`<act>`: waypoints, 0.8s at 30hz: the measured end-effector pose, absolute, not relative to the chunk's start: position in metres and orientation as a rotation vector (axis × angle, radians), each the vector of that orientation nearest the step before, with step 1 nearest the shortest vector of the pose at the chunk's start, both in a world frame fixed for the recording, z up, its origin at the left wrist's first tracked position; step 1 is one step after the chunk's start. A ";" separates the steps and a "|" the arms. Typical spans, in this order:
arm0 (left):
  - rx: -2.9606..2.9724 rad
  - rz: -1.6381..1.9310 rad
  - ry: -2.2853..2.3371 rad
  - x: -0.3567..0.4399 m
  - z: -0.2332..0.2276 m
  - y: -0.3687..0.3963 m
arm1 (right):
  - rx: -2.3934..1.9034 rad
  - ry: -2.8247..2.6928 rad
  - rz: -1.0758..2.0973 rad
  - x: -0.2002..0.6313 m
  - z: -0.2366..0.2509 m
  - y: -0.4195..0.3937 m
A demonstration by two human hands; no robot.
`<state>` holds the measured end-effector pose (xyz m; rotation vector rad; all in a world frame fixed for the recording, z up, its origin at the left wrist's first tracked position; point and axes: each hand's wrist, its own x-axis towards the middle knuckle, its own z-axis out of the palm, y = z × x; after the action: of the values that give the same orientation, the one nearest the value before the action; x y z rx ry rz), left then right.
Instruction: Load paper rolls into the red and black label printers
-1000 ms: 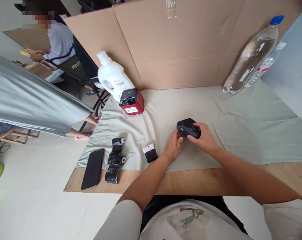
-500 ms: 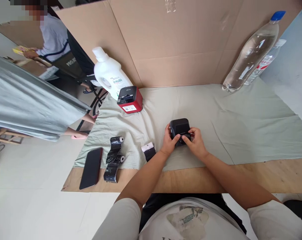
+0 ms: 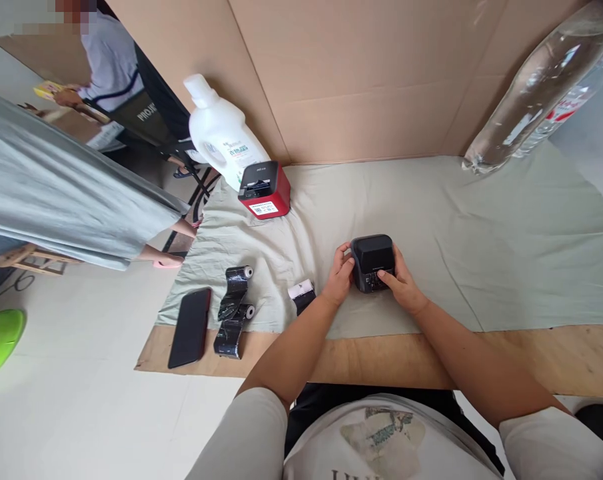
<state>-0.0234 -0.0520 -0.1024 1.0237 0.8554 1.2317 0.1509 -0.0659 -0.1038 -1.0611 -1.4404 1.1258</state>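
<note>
A small black portable printer (image 3: 374,261) rests on the cloth-covered table, its lid down and a row of buttons at its near side. My left hand (image 3: 339,275) grips its left side, thumb bent against the edge. My right hand (image 3: 402,283) wraps round the right side, with the thumb lying on the button panel. Left of my left forearm lies a small paper roll with a black wrapper (image 3: 302,293), partly hidden by the arm. Farther left are two rolls in black film (image 3: 234,303).
A black phone (image 3: 190,327) lies at the table's left front corner. Behind stand a red and black printer (image 3: 266,190) and a white detergent bottle (image 3: 226,137). Large water bottles (image 3: 536,93) lean at the right against a cardboard wall (image 3: 371,80). Two people are at the left.
My left thumb has come off the printer's front and moved to its left side. My right thumb stays on the button panel. The camera view has shifted slightly.
</note>
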 end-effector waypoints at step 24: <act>1.047 1.064 0.990 -0.027 -0.098 -0.044 | -1.045 -1.293 1.231 0.152 -0.106 -0.065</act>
<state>-0.0274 -0.0445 -0.0976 1.0473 0.9897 1.0641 0.1517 -0.0647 -0.1057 -1.0448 -1.2934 1.2313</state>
